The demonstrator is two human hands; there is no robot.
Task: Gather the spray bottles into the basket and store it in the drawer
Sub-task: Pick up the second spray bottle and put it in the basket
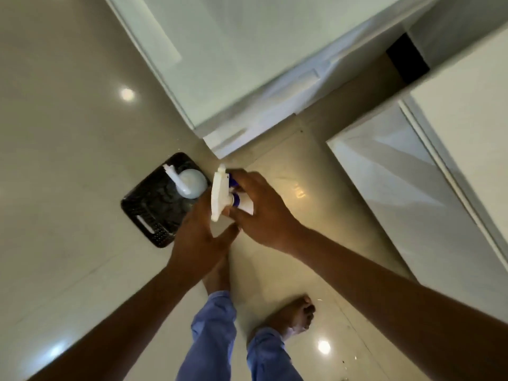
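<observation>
A black perforated basket [143,215] stands on the glossy floor, with one white spray bottle [189,182] upright inside it. Just right of the basket, above the floor, a second spray bottle with a white trigger head [219,195] and a blue collar is gripped by my right hand [261,213]. My left hand [198,232] is under and beside the trigger head, fingers spread, touching the bottle; whether it holds the bottle I cannot tell. The bottle's body is hidden behind my right hand.
White cabinet fronts with recessed handles [247,78] rise behind the basket. An open white panel or drawer front [398,174] juts out at the right. My bare feet [297,314] and blue trousers stand on the tiled floor below the hands.
</observation>
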